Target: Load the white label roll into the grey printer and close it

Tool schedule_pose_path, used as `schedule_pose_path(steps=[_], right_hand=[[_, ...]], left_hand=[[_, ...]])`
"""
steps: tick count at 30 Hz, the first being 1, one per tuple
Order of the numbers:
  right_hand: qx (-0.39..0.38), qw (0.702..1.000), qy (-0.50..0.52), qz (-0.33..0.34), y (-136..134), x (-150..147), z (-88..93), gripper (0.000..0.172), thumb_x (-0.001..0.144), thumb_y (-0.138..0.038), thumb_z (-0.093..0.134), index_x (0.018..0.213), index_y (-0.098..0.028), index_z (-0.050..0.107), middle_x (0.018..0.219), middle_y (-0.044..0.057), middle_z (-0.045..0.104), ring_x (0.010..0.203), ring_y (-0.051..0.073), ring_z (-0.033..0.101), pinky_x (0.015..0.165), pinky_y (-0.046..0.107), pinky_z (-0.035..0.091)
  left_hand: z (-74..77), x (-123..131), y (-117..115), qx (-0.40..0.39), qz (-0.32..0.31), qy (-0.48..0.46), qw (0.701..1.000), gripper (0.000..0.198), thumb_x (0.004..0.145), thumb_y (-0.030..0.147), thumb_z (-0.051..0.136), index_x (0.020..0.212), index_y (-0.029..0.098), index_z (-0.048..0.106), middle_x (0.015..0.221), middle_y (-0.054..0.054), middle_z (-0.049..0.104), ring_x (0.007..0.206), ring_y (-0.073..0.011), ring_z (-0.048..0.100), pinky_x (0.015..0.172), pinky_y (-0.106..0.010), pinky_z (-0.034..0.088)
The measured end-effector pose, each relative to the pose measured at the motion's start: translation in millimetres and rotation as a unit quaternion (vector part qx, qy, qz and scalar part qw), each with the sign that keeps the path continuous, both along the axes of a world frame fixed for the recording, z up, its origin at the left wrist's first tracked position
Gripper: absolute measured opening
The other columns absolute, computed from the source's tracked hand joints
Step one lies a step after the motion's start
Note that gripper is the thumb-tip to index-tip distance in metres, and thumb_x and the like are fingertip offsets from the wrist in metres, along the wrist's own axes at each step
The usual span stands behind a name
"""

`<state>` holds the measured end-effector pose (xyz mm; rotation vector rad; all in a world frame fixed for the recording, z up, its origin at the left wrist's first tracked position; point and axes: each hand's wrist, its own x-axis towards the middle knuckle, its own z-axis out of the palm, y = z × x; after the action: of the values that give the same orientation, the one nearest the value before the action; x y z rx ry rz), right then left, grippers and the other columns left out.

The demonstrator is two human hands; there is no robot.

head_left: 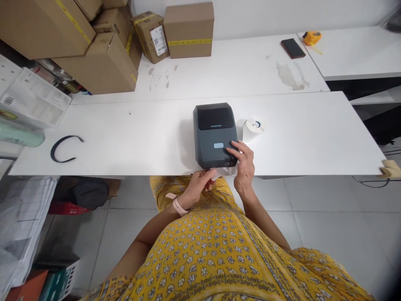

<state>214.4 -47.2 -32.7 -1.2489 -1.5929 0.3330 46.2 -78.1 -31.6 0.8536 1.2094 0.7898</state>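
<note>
Here's the left hand [198, 183], thumb and fingers pinched together on a white paper strip [223, 171]; the dark printer [208, 142] sits right beyond those fingertips. The right hand [244, 163], fingers loosely spread, grips nothing, touching the printer's side, with a paper roll [250, 131] just past its fingers.
</note>
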Motion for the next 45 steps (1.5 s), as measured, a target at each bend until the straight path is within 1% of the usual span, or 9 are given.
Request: schedule_pose_path(steps=[6, 11, 17, 22, 25, 28, 33, 40, 45], right_hand=[[-0.007, 1.0, -0.017, 0.013, 0, 4, -3.5, 0.047, 0.107, -0.038, 0.029, 0.128, -0.035, 0.07, 0.143, 0.002, 0.069, 0.146, 0.027, 0.053, 0.124, 0.056, 0.037], [-0.004, 0.998, -0.064, -0.008, 2, 4, 1.2, 0.044, 0.107, -0.037, 0.03, 0.128, -0.038, 0.069, 0.139, 0.001, 0.069, 0.143, 0.026, 0.055, 0.127, 0.057, 0.03], [-0.002, 0.981, -0.191, -0.023, 12, -5, 10.1, 0.04, 0.106, -0.043, 0.037, 0.13, -0.044, 0.069, 0.151, -0.001, 0.061, 0.151, 0.031, 0.044, 0.129, 0.061, 0.018], [-0.02, 0.979, -0.201, -0.032, 17, -10, 14.0, 0.037, 0.107, -0.04, 0.04, 0.122, -0.043, 0.074, 0.153, -0.002, 0.062, 0.156, 0.033, 0.038, 0.129, 0.067, 0.013], [-0.038, 0.981, -0.188, -0.023, 18, -8, 15.1, 0.035, 0.107, -0.041, 0.042, 0.119, -0.041, 0.074, 0.151, -0.002, 0.063, 0.158, 0.034, 0.036, 0.129, 0.069, 0.011], [-0.06, 0.988, -0.142, 0.027, 13, -1, 12.3, 0.037, 0.107, -0.049, 0.041, 0.129, -0.04, 0.068, 0.162, 0.0, 0.053, 0.161, 0.034, 0.032, 0.13, 0.068, 0.017], [-0.084, 0.994, -0.027, 0.069, 4, 12, 9.1, 0.058, 0.107, -0.062, 0.024, 0.161, -0.045, 0.034, 0.175, 0.003, 0.033, 0.162, 0.032, 0.031, 0.131, 0.067, 0.022], [0.019, 0.993, -0.022, 0.113, 61, 18, 53.1, 0.071, 0.102, -0.074, 0.016, 0.165, -0.043, 0.026, 0.175, -0.001, 0.032, 0.161, 0.035, 0.031, 0.131, 0.068, 0.023], [0.064, 0.988, -0.034, 0.135, 129, 15, 99.6, 0.073, 0.099, -0.078, 0.014, 0.164, -0.046, 0.026, 0.172, -0.003, 0.036, 0.154, 0.032, 0.044, 0.126, 0.057, 0.039]], left_hand=[[3.8, 24, 7, -0.028, 0.066, -0.047, 0.996, 0.047, 0.067, 0.061, 0.083, 0.066, 0.016, 0.067, 0.058, 0.001, 0.062, 0.049, -0.0079, 0.048, 0.051, -0.024, 0.034], [-5.5, 24, 5, 0.037, 0.078, -0.013, 0.996, 0.045, 0.071, 0.058, 0.08, 0.061, 0.017, 0.067, 0.055, 0.001, 0.061, 0.052, -0.0103, 0.051, 0.057, -0.027, 0.042], [-9.1, 5, -1, 0.078, 0.008, 0.018, 0.997, 0.042, 0.088, 0.053, 0.065, 0.063, 0.019, 0.062, 0.061, 0.001, 0.06, 0.061, -0.0135, 0.055, 0.064, -0.029, 0.045], [-12.4, -20, -6, 0.239, 0.208, 0.142, 0.938, 0.041, 0.099, 0.047, 0.055, 0.067, 0.021, 0.053, 0.065, 0.003, 0.05, 0.064, -0.0129, 0.049, 0.063, -0.027, 0.044], [-13.5, -22, 1, 0.346, 0.259, 0.19, 0.881, 0.028, 0.101, 0.047, 0.054, 0.096, 0.022, 0.067, 0.105, -0.006, 0.069, 0.099, -0.0195, 0.065, 0.086, -0.034, 0.055], [-11.3, -17, 7, 0.387, 0.198, 0.217, 0.874, 0.042, 0.106, 0.044, 0.049, 0.143, 0.025, 0.057, 0.156, -0.012, 0.054, 0.145, -0.0265, 0.051, 0.119, -0.048, 0.045], [-1.3, -9, 10, 0.412, 0.162, 0.19, 0.876, 0.049, 0.109, 0.041, 0.043, 0.157, 0.029, 0.05, 0.163, -0.008, 0.05, 0.154, -0.0258, 0.044, 0.129, -0.047, 0.037], [26.6, -19, 63, 0.438, 0.238, 0.043, 0.866, 0.046, 0.107, 0.051, 0.045, 0.146, 0.03, 0.058, 0.143, -0.007, 0.068, 0.139, -0.0253, 0.063, 0.119, -0.044, 0.049], [17.1, -31, 113, 0.374, 0.255, 0.128, 0.883, 0.043, 0.097, 0.045, 0.064, 0.136, 0.025, 0.06, 0.139, -0.012, 0.069, 0.128, -0.0265, 0.067, 0.107, -0.043, 0.054]])
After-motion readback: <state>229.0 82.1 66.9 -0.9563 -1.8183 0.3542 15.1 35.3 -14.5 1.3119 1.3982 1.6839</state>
